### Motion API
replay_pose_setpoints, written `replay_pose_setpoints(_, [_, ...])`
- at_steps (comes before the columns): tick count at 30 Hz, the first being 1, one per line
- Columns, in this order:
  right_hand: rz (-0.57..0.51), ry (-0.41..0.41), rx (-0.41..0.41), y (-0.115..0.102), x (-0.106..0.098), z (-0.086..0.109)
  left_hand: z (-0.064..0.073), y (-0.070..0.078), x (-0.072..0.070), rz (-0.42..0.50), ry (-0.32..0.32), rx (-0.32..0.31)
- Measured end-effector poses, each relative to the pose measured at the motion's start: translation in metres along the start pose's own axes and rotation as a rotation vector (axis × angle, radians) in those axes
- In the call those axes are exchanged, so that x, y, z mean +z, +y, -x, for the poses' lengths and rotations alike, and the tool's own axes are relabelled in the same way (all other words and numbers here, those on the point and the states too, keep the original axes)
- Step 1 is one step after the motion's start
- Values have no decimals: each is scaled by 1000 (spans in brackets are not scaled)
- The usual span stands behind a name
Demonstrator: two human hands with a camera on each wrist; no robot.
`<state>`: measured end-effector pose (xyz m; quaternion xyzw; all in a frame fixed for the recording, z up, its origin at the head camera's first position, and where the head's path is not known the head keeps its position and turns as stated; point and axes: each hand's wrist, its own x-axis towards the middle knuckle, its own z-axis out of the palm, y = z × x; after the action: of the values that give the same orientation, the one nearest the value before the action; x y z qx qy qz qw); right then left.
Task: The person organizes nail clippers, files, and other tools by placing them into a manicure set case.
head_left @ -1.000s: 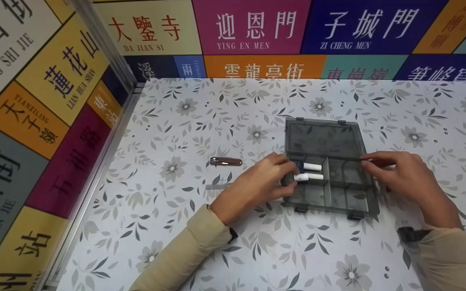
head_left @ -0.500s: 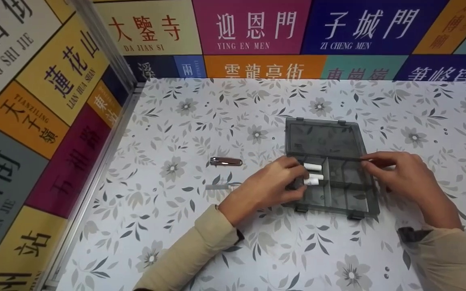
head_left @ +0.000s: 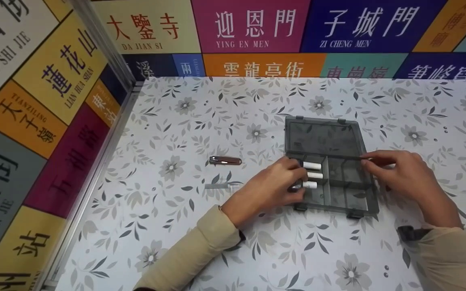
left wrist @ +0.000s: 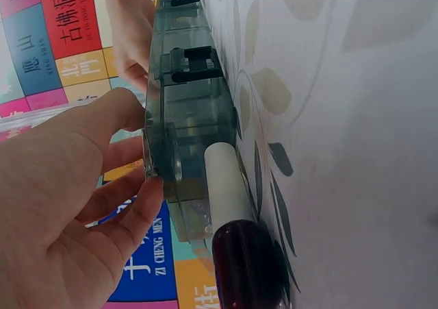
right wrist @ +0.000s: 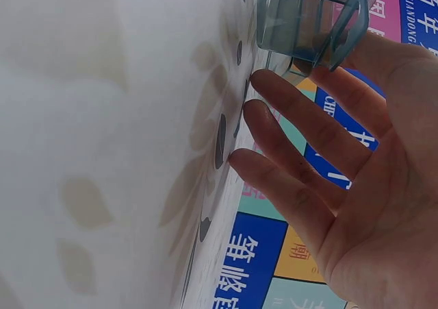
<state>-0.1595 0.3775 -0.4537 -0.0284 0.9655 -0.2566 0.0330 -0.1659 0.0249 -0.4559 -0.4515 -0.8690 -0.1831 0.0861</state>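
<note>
A smoky grey divided box (head_left: pixel 354 198) lies with its lid raised toward the back. Inside its left part are nail polish bottles, with white caps (head_left: pixel 313 165) pointing right. My left hand (head_left: pixel 269 182) reaches over the box's left side and holds another nail polish bottle (head_left: pixel 310 184); its body is mostly hidden by my fingers. My right hand (head_left: pixel 411 173) pinches the box's right edge between thumb and forefinger; the right wrist view shows its other fingers spread. A dark red nail polish bottle (left wrist: pixel 246 261) with a white cap lies beside the box in the left wrist view.
Left of the box lies a nail clipper (head_left: pixel 225 160). In front of the clipper is a thin grey, partly clear strip (head_left: pixel 217 186), its right end close to my left wrist. Walls with coloured signs border the flower-patterned table (head_left: pixel 192 141) at the back and left.
My left hand has moved slightly right over the box. A third white cap has come into view and shifted toward the box's front. The right hand stays at the edge.
</note>
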Motion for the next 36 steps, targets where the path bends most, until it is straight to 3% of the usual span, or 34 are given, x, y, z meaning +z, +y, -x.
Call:
replay_pose_setpoints(8, [9,0,-7,2,0,-1,0,-6,-2,32,-47,-90])
replay_pose_setpoints(16, [18,6,-18,2,0,-2,2,-6,-8,64,-44,-97])
replay_pose_setpoints(26, [22,2,-22,2,1,-2,14,-15,-17,12,-6,-99])
replay_pose_setpoints(36, [0,5,-16,1,1,-1,27,-22,-23,58,-49,-123])
